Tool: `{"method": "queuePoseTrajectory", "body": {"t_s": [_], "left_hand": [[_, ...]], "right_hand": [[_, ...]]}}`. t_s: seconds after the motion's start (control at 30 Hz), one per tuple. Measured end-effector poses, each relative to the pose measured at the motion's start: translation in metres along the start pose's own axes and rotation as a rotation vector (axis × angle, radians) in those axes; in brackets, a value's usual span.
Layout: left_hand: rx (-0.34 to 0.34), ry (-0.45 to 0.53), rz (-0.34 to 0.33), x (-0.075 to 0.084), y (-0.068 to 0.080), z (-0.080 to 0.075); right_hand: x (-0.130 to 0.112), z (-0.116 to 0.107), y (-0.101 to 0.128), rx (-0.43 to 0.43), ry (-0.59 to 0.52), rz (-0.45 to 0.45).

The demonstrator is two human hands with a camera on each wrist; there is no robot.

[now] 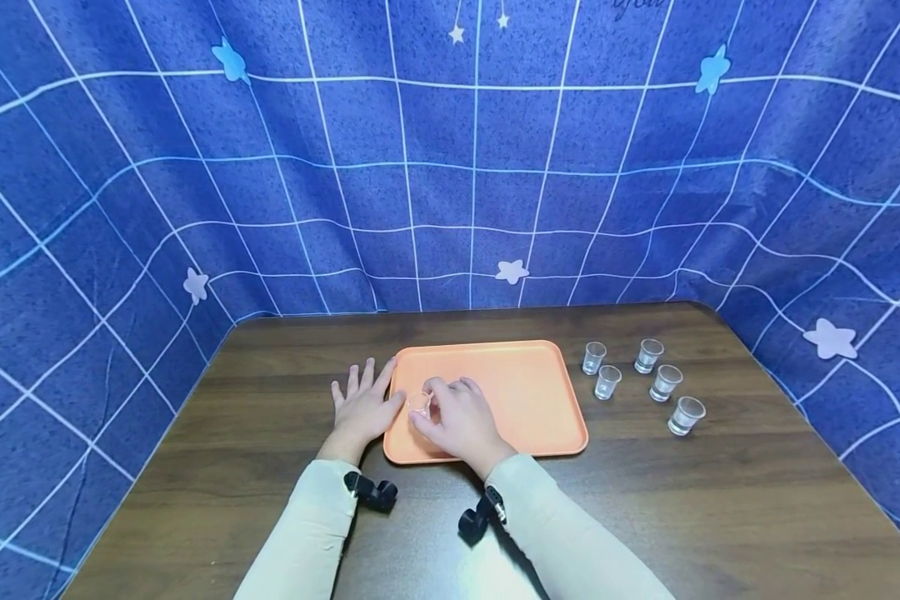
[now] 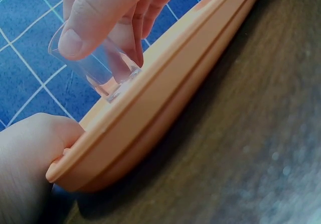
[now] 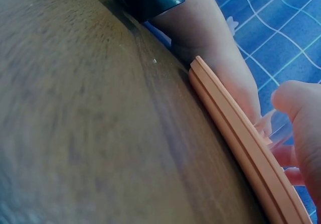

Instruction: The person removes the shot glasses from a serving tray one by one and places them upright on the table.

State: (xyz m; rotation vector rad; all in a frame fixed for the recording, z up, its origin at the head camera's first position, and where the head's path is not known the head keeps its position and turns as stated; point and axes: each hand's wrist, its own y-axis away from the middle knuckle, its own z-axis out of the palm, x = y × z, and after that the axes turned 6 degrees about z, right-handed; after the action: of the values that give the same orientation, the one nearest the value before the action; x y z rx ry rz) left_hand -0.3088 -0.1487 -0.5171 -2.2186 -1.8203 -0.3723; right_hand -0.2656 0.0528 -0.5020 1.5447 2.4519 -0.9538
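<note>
A small clear shot glass (image 1: 417, 403) is pinched between the thumb and fingers of my right hand (image 1: 461, 421), over the left part of an orange tray (image 1: 532, 392). In the left wrist view the glass (image 2: 83, 67) has its base down by the tray's surface; whether it touches is hard to tell. My left hand (image 1: 362, 410) lies at the tray's left edge, fingers spread and straight, the thumb reaching over the rim. The right wrist view shows the glass (image 3: 282, 131) partly hidden behind the right thumb.
Several similar shot glasses stand upright right of the tray, among them a near one (image 1: 687, 415) and a far one (image 1: 594, 357). Everything rests on a dark wooden table (image 1: 285, 375). A blue curtain (image 1: 435, 192) with white lines hangs behind and at both sides.
</note>
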Motion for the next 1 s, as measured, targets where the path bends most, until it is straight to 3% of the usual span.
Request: {"method": "queuePoseTrajectory", "body": {"t_s": [0.37, 1.0], "left_hand": [[0.003, 0.000, -0.003, -0.003, 0.000, 0.001], [-0.020, 0.011, 0.000, -0.003, 0.000, 0.001]], "right_hand": [[0.004, -0.004, 0.002, 0.061, 0.015, -0.040], [0.041, -0.035, 0.017, 0.156, 0.026, 0.006]]}}
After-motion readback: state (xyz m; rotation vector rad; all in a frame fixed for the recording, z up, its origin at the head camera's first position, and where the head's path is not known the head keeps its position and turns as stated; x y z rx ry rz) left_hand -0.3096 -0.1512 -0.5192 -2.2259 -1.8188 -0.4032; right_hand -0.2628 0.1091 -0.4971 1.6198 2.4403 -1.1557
